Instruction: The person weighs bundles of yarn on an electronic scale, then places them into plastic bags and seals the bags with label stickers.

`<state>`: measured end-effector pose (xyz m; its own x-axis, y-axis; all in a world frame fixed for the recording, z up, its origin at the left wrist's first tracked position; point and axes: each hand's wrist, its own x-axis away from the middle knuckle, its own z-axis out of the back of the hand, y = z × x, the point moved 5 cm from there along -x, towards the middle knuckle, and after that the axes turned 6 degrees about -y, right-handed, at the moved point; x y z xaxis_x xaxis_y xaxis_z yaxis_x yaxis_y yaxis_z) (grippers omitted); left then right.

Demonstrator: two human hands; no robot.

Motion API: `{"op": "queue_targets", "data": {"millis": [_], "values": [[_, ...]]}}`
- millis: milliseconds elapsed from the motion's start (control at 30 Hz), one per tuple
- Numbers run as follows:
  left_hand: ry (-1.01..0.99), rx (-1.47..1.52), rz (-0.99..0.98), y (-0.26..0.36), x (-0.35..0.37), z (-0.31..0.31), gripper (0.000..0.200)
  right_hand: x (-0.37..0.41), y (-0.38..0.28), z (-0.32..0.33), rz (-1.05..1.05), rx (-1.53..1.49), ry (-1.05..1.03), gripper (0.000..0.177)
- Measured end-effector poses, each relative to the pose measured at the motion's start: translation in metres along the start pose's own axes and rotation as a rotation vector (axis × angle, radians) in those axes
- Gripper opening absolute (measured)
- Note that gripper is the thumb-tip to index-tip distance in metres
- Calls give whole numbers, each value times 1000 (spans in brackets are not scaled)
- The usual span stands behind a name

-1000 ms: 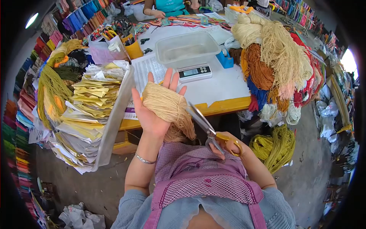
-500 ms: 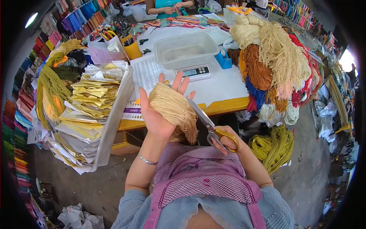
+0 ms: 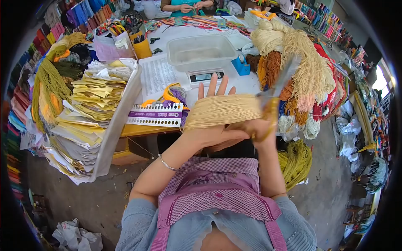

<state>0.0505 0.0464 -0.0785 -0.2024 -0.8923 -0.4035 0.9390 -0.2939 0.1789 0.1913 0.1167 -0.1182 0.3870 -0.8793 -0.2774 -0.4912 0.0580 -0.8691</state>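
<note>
A skein of cream thread (image 3: 222, 109) is drawn out sideways across my left hand (image 3: 209, 136). The fingers of this hand stick up behind the thread, and its thumb lies below it. My right hand (image 3: 260, 127) is closed round the yellow handles of a pair of scissors (image 3: 284, 77), blurred by motion. Their blades point up and to the right. The right hand is at the skein's right end; its fingers there are partly hidden by the handles.
Beyond my hands are a digital scale (image 3: 205, 77), a clear plastic tub (image 3: 201, 52) and a blue tape dispenser (image 3: 240, 65). A punched thread card (image 3: 155, 115) lies left, beside a bin of envelopes (image 3: 109, 121). Yarn hanks (image 3: 310, 62) heap up right. Another person's hands (image 3: 192, 7) work opposite.
The skein has gone from hanging bunched over my left palm to stretched flat across it. My right hand has risen to its right end, and the scissors have swung from upper left to upper right.
</note>
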Motion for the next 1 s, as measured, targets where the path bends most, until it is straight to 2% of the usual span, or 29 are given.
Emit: {"op": "queue_targets", "data": {"millis": [100,133,200,233,267,333,400,467,500,533,567,600,633,667,700,733,767,800,833,867,900,933,1000], "values": [[-47,-71,49,-18,17,-24,106,-2,-70,19,220,190,194,48],[-73,-111,100,-26,20,-30,105,-4,-88,27,364,219,260,37],[-105,-173,117,-38,22,-35,102,-8,-93,79,445,169,368,33],[-97,-206,115,-46,25,-37,106,-6,-98,93,445,95,294,46],[-86,-241,115,-52,26,-36,109,-5,-100,107,446,75,359,45],[-105,-126,154,-56,26,-17,109,-2,-95,142,435,124,432,44],[16,522,97,-70,30,-9,113,8,-82,162,373,157,453,40],[70,1336,184,-67,27,-8,101,22,-67,167,330,191,512,35],[243,1729,81,-70,25,-10,88,27,-56,174,278,208,536,33],[404,2107,-84,-70,22,-7,77,29,-45,181,212,219,536,39],[400,2099,-82,-69,21,-4,77,32,-36,183,132,309,469,44],[509,2212,-16,-63,17,8,76,35,-30,179,51,401,401,49],[624,2321,49,-61,14,12,77,32,-22,176,81,526,226,66],[649,2282,84,-64,11,9,73,36,-10,173,33,492,176,76],[647,2279,81,-62,9,8,73,41,-11,164,45,762,152,82],[528,2243,87,-55,5,6,72,44,-9,147,27,720,84,81],[399,2207,98,-47,1,2,71,46,-7,123,72,612,-18,68],[337,2112,94,-40,-3,0,73,48,1,111,-32,519,-89,56],[312,2119,97,-36,-7,-2,73,47,13,97,-37,435,-131,37],[266,2061,110,-31,-10,-4,75,51,5,70,-68,390,-150,40],[226,2000,119,-27,-13,-5,77,54,9,57,-114,311,-301,47],[214,2003,120,-24,-16,-4,77,50,13,46,-101,390,-403,53],[203,1809,288,-27,-20,-4,78,69,9,13,-283,133,-477,66]]}}
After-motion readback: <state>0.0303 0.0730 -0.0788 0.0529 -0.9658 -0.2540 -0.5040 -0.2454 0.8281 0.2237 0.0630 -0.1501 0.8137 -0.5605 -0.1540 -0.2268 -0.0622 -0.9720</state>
